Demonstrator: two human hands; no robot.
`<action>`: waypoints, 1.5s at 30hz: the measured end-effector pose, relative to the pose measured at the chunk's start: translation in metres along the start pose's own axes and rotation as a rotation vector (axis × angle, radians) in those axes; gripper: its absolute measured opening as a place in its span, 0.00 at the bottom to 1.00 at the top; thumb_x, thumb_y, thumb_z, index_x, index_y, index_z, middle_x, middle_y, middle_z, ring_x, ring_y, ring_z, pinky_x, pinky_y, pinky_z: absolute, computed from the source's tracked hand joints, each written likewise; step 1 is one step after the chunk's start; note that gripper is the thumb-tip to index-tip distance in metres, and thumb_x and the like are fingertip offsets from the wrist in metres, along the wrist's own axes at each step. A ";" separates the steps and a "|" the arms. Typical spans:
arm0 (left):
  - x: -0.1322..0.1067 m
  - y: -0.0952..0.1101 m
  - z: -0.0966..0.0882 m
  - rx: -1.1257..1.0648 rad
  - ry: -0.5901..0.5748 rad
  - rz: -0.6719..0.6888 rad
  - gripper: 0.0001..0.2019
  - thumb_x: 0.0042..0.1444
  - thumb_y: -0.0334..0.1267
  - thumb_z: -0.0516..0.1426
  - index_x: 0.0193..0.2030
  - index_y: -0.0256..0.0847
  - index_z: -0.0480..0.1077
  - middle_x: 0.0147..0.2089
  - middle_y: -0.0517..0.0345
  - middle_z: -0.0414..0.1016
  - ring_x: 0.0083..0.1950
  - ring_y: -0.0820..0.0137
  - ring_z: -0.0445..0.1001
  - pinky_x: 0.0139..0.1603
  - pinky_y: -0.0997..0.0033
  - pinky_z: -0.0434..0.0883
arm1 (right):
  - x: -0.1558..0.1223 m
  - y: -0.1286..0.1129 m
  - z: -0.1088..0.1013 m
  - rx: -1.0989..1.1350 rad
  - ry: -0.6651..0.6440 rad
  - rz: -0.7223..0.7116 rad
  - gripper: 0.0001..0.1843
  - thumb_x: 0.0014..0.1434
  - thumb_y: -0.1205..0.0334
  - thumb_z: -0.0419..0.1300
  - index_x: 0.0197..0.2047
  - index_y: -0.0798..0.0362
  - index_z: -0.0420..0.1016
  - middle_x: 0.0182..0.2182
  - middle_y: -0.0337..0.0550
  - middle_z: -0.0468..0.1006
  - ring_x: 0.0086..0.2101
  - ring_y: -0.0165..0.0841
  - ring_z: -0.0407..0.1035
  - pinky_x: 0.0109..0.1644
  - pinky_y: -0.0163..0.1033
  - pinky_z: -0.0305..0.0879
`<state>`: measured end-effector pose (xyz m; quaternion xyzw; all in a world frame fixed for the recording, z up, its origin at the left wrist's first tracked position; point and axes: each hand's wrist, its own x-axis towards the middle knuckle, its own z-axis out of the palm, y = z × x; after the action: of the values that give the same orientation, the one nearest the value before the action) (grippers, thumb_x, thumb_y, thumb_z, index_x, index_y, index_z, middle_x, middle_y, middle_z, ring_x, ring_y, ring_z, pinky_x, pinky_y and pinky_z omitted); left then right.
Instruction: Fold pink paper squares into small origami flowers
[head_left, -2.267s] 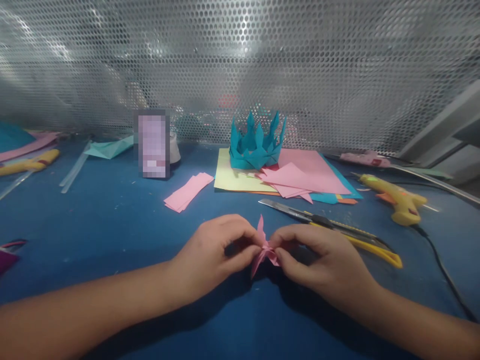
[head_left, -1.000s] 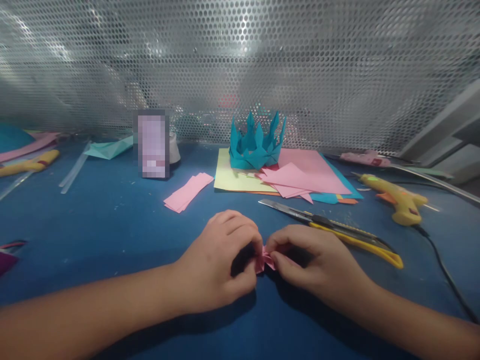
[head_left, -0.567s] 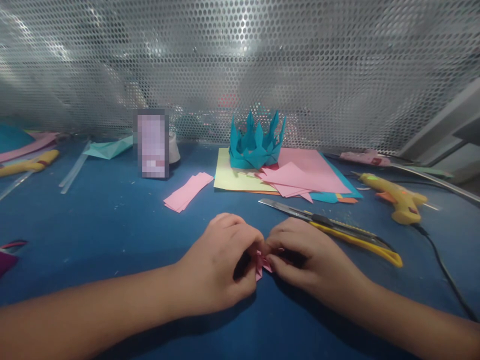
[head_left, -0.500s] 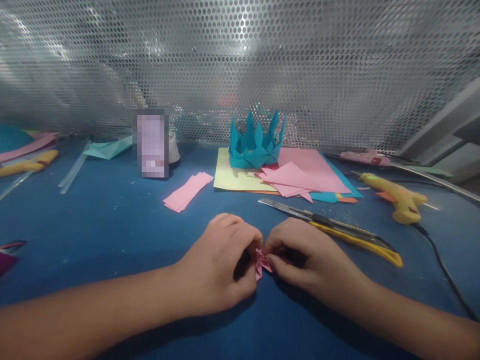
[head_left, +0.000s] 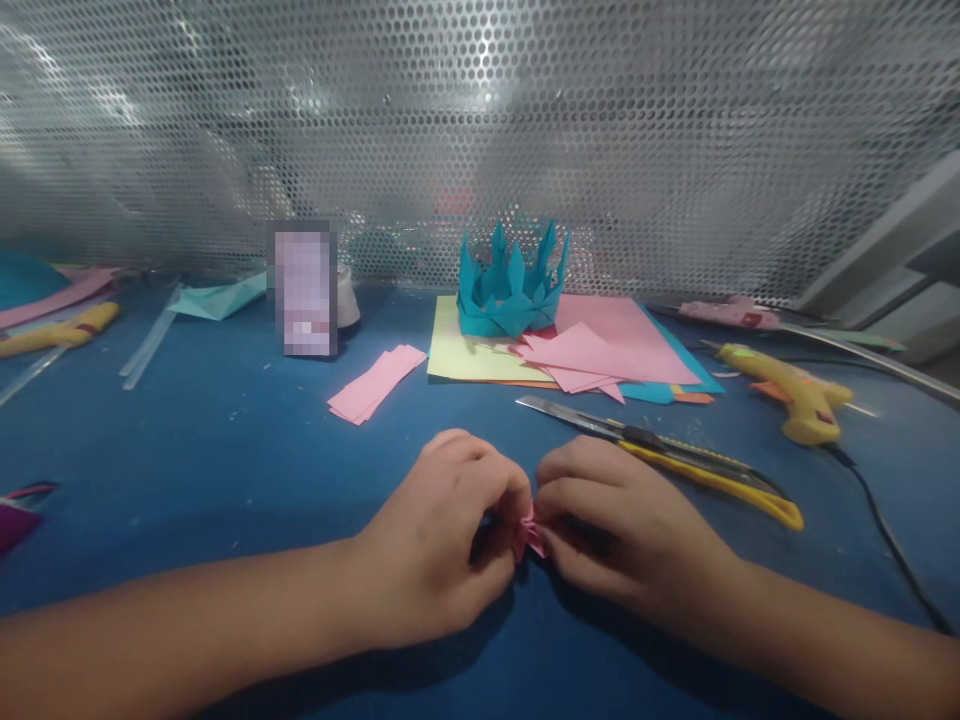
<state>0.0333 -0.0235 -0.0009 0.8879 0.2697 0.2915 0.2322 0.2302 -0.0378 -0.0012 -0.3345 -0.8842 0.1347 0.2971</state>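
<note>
A small folded piece of pink paper is pinched between both hands, low in the middle of the view. My left hand grips its left side with thumb and fingers. From the right, my right hand pinches the other side, its fingertips close to those of the left. The fingers cover much of the paper's folds. Just beyond my right hand lies a utility knife with a yellow handle, its blade extended toward the left. Several pink paper strips lie fanned past my left hand.
A blue folded-paper crown stands on stacked coloured sheets at the back. To the right lies a yellow glue gun with a cord. A pixelated phone stands left of centre. Another yellow tool lies far left. Behind is a perforated metal panel.
The pink paper has shifted slightly right and been turned a little between the fingers. My right fingertips have moved slightly on its side. Other things stay put.
</note>
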 end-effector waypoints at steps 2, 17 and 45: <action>-0.001 0.002 0.000 -0.014 -0.006 -0.002 0.10 0.47 0.23 0.53 0.33 0.42 0.59 0.32 0.62 0.68 0.37 0.70 0.65 0.42 0.66 0.62 | -0.001 -0.001 0.001 -0.019 -0.001 -0.058 0.07 0.55 0.74 0.54 0.30 0.53 0.69 0.30 0.43 0.72 0.32 0.32 0.63 0.35 0.37 0.63; 0.002 0.004 -0.003 -0.032 -0.042 -0.090 0.07 0.50 0.26 0.54 0.35 0.41 0.62 0.32 0.62 0.70 0.37 0.70 0.66 0.42 0.65 0.63 | 0.000 0.002 -0.002 0.030 -0.029 0.040 0.05 0.56 0.71 0.55 0.29 0.53 0.68 0.31 0.43 0.70 0.33 0.32 0.64 0.36 0.37 0.63; -0.004 0.007 0.006 -0.009 -0.046 -0.099 0.10 0.47 0.25 0.52 0.34 0.42 0.59 0.31 0.62 0.69 0.34 0.70 0.65 0.39 0.64 0.63 | -0.001 0.001 0.004 0.115 -0.092 0.033 0.06 0.52 0.74 0.56 0.31 0.54 0.68 0.30 0.41 0.70 0.34 0.32 0.63 0.39 0.38 0.61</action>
<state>0.0370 -0.0326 -0.0026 0.8789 0.3064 0.2604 0.2565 0.2290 -0.0382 -0.0052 -0.3247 -0.8822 0.2053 0.2723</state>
